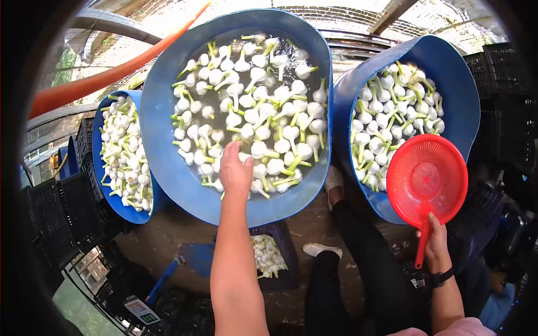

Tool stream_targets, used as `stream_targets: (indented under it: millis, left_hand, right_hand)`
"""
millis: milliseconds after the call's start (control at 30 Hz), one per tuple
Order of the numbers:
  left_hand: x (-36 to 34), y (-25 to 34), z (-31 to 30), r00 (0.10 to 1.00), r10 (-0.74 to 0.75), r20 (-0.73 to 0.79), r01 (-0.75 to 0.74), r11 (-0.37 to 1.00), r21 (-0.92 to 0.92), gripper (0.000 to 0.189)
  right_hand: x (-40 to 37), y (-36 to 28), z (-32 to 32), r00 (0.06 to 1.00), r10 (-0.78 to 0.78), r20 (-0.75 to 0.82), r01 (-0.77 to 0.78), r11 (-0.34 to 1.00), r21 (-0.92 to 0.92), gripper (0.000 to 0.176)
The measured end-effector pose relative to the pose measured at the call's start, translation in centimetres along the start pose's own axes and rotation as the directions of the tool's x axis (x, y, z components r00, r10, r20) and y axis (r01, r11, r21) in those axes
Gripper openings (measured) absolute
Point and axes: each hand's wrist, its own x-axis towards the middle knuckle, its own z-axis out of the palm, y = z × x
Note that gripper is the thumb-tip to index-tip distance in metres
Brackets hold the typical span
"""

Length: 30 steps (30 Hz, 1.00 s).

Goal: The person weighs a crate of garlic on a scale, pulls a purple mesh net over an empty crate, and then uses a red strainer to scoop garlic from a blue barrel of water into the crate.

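My left hand (236, 171) reaches over the large blue tub (159, 129) in the middle, fingers stretched out at the floating bulbs and nothing visible in its grip. Water fills this tub, and many white garlic bulbs (263, 115) with short green stems float in it. On the right, my right hand (436, 241) is closed round the handle of a red plastic strainer (428, 178). The strainer's bowl holds nothing and overlaps the front rim of the right blue tub (459, 95), which is heaped with garlic.
A smaller blue tub (101, 162) of garlic stands at left. Below the middle tub sits a dark crate (288, 252) with more white bulbs, beside a blue shovel (196, 259). Black crates (53, 207) are stacked at left. An orange hose-like tube (120, 70) slants across the upper left.
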Motion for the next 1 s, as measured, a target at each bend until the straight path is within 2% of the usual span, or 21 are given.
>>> stream_targets:
  millis: [100, 200, 233, 267, 333, 367, 467, 500, 600, 633, 733, 767, 867, 900, 1000]
  left_hand:
    - [4.2, -0.6, 1.7, 0.974, 0.075, 0.216, -0.122, 0.969, 0.214, 0.048]
    - [7.4, -1.0, 4.0, 0.928, 0.03, 0.37, -0.126, 0.963, 0.237, 0.047]
    - [8.0, -0.9, 4.7, 0.928, -0.024, 0.372, -0.088, 0.955, 0.282, 0.047]
    - [8.7, -0.9, 5.5, 0.903, -0.148, 0.404, 0.013, 0.948, 0.317, 0.046]
    - [9.2, -1.2, 7.1, 0.802, -0.391, 0.451, 0.21, 0.892, 0.4, 0.046]
    - [8.6, -3.8, 8.8, 0.846, -0.308, 0.435, 0.159, 0.925, 0.344, 0.05]
    - [6.0, -5.0, 8.0, 0.881, -0.247, 0.403, 0.294, 0.954, -0.06, 0.055]
    - [5.3, -3.7, 6.5, 0.904, -0.248, 0.349, 0.337, 0.915, -0.222, 0.063]
    - [3.1, -1.3, 2.8, 0.907, -0.251, 0.338, 0.406, 0.729, -0.551, 0.07]
    - [2.2, -1.1, 2.1, 0.951, -0.149, 0.272, 0.29, 0.742, -0.605, 0.071]
    - [-0.4, 2.6, -1.4, 0.938, -0.181, 0.296, 0.345, 0.57, -0.746, 0.07]
    - [-1.3, 3.5, -2.3, 0.935, -0.193, 0.298, 0.353, 0.59, -0.727, 0.069]
    - [-4.3, 5.0, -3.7, 0.954, -0.173, 0.244, 0.297, 0.463, -0.835, 0.07]
    - [-5.4, 5.7, -4.4, 0.963, -0.166, 0.214, 0.267, 0.437, -0.859, 0.059]
    - [-7.9, 6.3, -5.9, 0.984, -0.157, 0.082, 0.166, 0.66, -0.733, 0.044]
  right_hand:
    - [2.5, -0.8, -0.3, 0.999, 0.041, -0.018, -0.042, 0.998, -0.042, 0.027]
    - [5.0, -0.6, -0.9, 0.999, 0.048, -0.013, -0.049, 0.995, -0.085, 0.028]
    - [5.6, -0.8, -0.8, 0.999, 0.043, -0.01, -0.044, 0.995, -0.095, 0.028]
    - [6.0, -0.8, -0.7, 0.999, 0.036, -0.011, -0.037, 0.994, -0.103, 0.028]
    - [6.9, -0.8, -0.8, 0.999, 0.029, -0.026, -0.032, 0.993, -0.111, 0.028]
    - [7.2, -0.8, -1.1, 0.999, 0.029, -0.031, -0.033, 0.993, -0.111, 0.029]
    - [7.5, -0.8, -1.7, 0.998, 0.017, -0.054, -0.022, 0.996, -0.087, 0.029]
    - [7.3, -1.0, -1.8, 0.998, 0.016, -0.062, -0.02, 0.997, -0.078, 0.028]
    - [6.5, -0.9, -3.3, 0.999, 0.031, -0.02, -0.032, 0.995, -0.092, 0.027]
    - [6.2, -0.7, -3.8, 0.999, 0.038, 0.006, -0.037, 0.994, -0.104, 0.026]
    - [3.8, -1.0, -2.9, 1.0, 0.019, 0.001, -0.019, 1.0, 0.011, 0.025]
    - [3.0, -1.0, -3.0, 1.0, 0.002, -0.012, -0.002, 0.999, 0.032, 0.024]
    - [0.9, -0.7, -5.0, 0.999, -0.047, 0.013, 0.046, 0.997, 0.056, 0.024]
    - [0.2, -0.4, -6.0, 0.998, -0.052, 0.024, 0.051, 0.997, 0.062, 0.024]
    - [-2.4, 0.0, -7.9, 0.995, -0.095, 0.019, 0.093, 0.993, 0.076, 0.025]
